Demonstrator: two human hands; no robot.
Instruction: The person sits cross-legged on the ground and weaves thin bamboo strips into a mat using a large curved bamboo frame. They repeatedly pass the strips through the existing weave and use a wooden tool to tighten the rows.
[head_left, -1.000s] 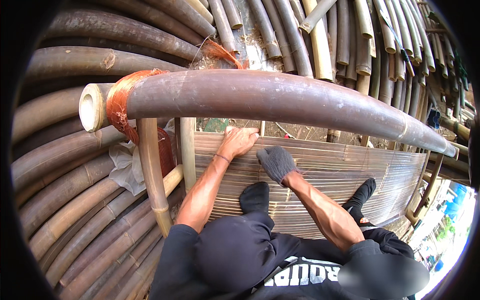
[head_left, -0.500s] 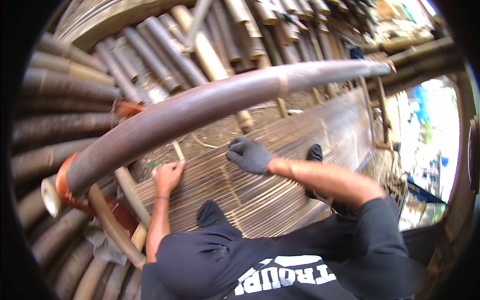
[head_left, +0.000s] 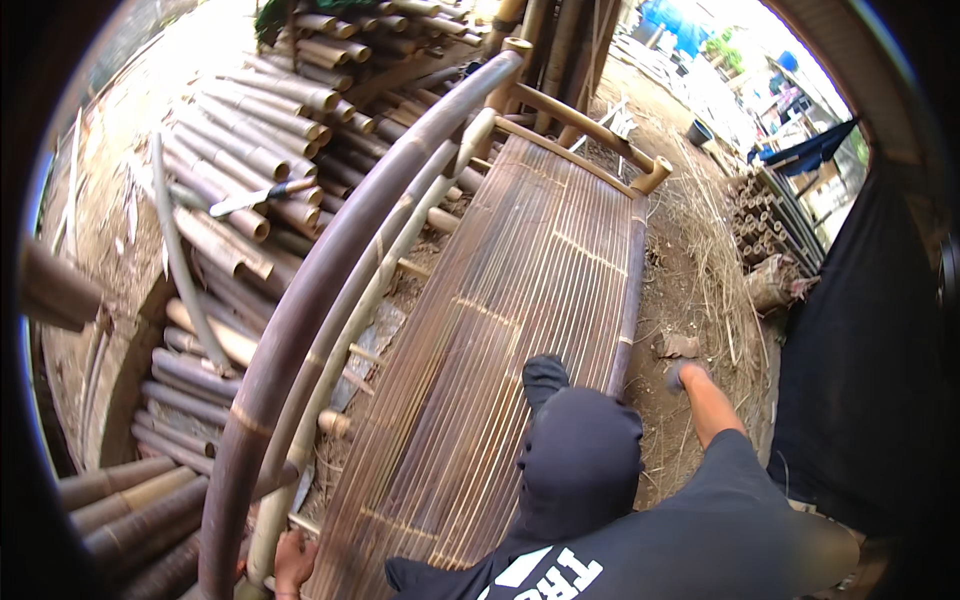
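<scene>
A long bamboo bench (head_left: 470, 345) with a slatted seat runs from the lower left up toward the far right. Along its left side rise curved bamboo backrest poles (head_left: 330, 240). At the bottom left, my bare left hand (head_left: 293, 562) is at the seat's edge beside the lower end of the poles, its fingers curled down on the frame; the fingertips are hidden. My right hand (head_left: 681, 376), in a grey glove, hangs over the ground to the right of the bench, apart from it. Its fingers are mostly hidden behind the wrist.
Stacked cut bamboo poles (head_left: 245, 140) fill the left and back, with a long-bladed knife (head_left: 262, 197) lying on them. A dark cloth (head_left: 850, 370) hangs on the right. Dry straw (head_left: 720, 270) covers the ground beside the bench, near another bamboo stack (head_left: 757, 222).
My view has swung so that the bench now stretches away ahead. My right hand has gone from above the seat to beyond its right edge. My left hand stays by the bench's left edge.
</scene>
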